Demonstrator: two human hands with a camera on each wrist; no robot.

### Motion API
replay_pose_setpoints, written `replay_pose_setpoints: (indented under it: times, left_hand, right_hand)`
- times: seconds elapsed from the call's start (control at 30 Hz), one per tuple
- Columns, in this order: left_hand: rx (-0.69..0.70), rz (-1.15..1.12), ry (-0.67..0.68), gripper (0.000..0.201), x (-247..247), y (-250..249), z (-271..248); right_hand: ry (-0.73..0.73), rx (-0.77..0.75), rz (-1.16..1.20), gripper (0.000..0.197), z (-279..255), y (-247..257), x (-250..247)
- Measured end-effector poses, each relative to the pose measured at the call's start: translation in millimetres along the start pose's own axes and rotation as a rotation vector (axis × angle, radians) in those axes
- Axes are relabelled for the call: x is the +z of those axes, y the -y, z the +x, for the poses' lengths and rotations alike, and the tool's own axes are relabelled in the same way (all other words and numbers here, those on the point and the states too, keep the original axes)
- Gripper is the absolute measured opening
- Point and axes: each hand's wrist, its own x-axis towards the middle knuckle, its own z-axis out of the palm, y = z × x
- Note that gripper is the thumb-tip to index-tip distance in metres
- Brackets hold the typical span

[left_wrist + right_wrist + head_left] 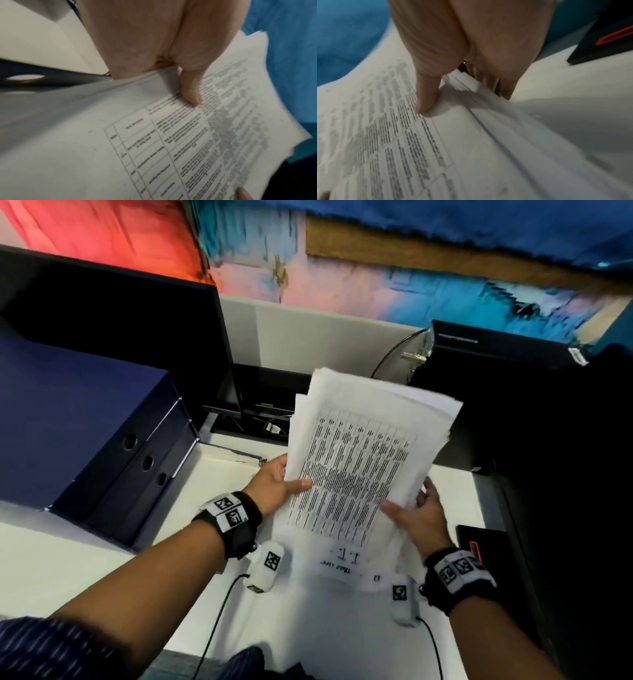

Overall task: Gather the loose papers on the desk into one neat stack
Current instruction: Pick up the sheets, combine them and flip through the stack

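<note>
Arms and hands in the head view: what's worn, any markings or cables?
Bare forearms. Each wrist carries a black band with white blocks of black-and-white square tags. A white tagged pod hangs under each wrist, trailing a thin black cable. Dark striped fabric lower left.

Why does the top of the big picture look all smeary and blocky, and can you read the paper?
Head view: the wall breaks into smeared blocks, and the papers show blurred print. Left wrist view: table lines by the left hand show, but the words stay unreadable. Right wrist view: the right hand casts a soft shadow, and the sheet edges streak.
</note>
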Motion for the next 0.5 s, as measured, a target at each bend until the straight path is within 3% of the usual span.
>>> replay_pose_setpoints:
  times: [0.07,0.13,0.17,0.27,0.3,0.4,0.5]
  left_hand:
    - [0.066,-0.059,-0.038,0.025,-1,-25,-2]
    - [0.197,-0.055,-0.154,0.014,3,-47,-4]
    - [0.274,-0.023,-0.211,0.011,6,-55,-5]
    - [0.454,0.049,-0.268,0.019,12,-66,-10]
    - [0.479,0.099,-0.251,0.029,12,-62,-9]
    - [0.394,0.217,-0.187,0.062,7,-27,-2]
    - [0.278,0.248,-0.157,0.058,12,-7,-1]
  right_hand:
    - [-0.07,-0.11,0.024,0.05,0,38,-3]
    - [-0.195,-0.263,-0.059,0.074,0,64,-5]
    - [-0.235,-0.336,-0.039,0.073,-5,74,-5]
    - [-0.24,-0.474,0.047,0.014,-24,92,1]
    - [-0.224,-0.474,0.049,0.008,-31,94,4]
    - [-0.115,-0.414,0.017,0.022,-37,78,13]
    - [-0.11,-0.313,0.053,0.03,-39,62,22]
